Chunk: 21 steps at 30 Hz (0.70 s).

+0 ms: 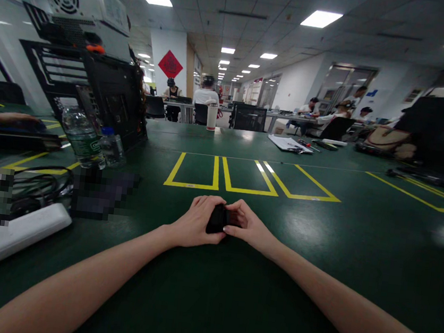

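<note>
A small black object (217,219), box-like and too dark to name, is between my two hands just above or on the green table (230,306). My left hand (198,221) is closed round its left side, thumb along the near edge and fingers over the top. From the right, my right hand (245,223) pinches its right end with thumb and curled fingers. Part of the object is covered by the fingers. Beyond the hands, yellow tape outlines (248,189) mark the tabletop.
At left stand a water bottle (81,137), a smaller blue-capped bottle (112,147), a computer case (110,95) and a white power strip (17,239). A white cup (211,118) and a clipboard (288,143) lie farther back. Another person's hand (14,119) is at far left.
</note>
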Each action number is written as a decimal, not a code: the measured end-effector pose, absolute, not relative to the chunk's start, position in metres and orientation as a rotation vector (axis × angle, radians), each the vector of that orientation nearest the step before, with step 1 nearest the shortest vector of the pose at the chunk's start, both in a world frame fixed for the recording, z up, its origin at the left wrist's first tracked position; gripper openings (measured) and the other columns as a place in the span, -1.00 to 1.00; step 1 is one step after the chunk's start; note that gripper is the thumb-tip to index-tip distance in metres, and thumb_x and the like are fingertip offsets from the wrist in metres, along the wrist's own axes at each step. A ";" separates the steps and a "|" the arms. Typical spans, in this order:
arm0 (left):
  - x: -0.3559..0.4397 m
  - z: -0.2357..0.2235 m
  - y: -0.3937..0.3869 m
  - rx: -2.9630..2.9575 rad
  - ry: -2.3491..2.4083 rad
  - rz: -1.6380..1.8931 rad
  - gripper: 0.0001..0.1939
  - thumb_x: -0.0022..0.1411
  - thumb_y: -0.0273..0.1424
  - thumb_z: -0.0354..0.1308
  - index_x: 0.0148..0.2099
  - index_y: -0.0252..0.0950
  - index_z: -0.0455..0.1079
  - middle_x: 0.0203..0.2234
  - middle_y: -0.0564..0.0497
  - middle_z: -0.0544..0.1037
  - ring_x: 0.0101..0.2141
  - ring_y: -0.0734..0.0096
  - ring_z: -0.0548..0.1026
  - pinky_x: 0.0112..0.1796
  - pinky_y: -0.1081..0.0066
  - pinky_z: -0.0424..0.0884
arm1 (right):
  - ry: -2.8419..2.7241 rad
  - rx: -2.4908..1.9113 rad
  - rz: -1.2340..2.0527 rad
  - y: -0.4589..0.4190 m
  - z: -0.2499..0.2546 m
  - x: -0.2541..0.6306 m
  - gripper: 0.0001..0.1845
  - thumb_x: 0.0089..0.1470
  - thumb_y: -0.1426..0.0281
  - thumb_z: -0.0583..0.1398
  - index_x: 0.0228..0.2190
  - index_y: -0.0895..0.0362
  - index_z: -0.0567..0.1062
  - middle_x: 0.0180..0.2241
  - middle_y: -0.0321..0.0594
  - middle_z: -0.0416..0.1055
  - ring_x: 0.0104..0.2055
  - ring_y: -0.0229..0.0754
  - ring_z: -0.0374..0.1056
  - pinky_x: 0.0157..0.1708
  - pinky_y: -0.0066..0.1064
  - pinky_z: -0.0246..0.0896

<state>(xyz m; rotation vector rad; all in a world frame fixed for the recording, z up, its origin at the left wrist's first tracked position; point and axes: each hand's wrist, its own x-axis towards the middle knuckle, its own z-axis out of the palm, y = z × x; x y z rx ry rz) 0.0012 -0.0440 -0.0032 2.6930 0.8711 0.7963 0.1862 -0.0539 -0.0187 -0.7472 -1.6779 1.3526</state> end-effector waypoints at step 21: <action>0.000 -0.002 -0.044 2.676 0.865 0.787 -0.41 -0.03 -0.28 0.14 0.03 -0.21 -0.01 -0.14 -0.04 0.26 -0.10 0.22 0.24 -0.03 0.19 0.07 | -1.671 -0.803 1.350 -0.056 -0.016 0.186 -0.69 -0.13 0.44 0.22 -0.31 0.08 0.24 -0.23 -0.28 0.25 -0.11 -0.22 0.25 -0.07 -0.25 0.14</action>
